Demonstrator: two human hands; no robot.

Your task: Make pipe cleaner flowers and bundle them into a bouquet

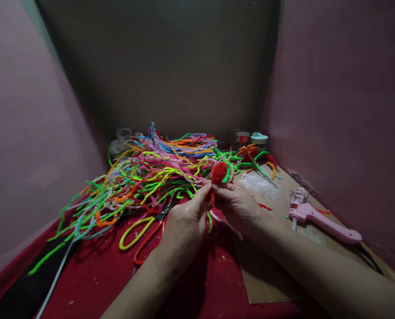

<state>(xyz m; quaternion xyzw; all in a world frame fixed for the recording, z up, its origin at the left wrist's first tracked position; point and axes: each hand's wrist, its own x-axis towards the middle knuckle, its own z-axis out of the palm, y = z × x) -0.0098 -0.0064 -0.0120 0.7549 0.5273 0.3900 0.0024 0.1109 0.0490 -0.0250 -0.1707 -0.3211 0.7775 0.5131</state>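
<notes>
My left hand (184,221) and my right hand (239,204) meet at the middle of the table, fingers pinched together on a red pipe cleaner piece (218,173). Its top is wound into a fuzzy red ball and a short red stem runs down between my fingertips. A pink pipe cleaner (224,223) hangs under my right hand. Just behind lies a big heap of coloured pipe cleaners (151,175).
A pink glue gun (317,217) lies on a cardboard sheet (267,274) at the right. Finished red and orange pipe cleaner shapes (255,155) and small jars (259,138) sit at the back right. Yellow-and-orange-handled scissors (141,235) rest on the red cloth (94,274). Walls close in on three sides.
</notes>
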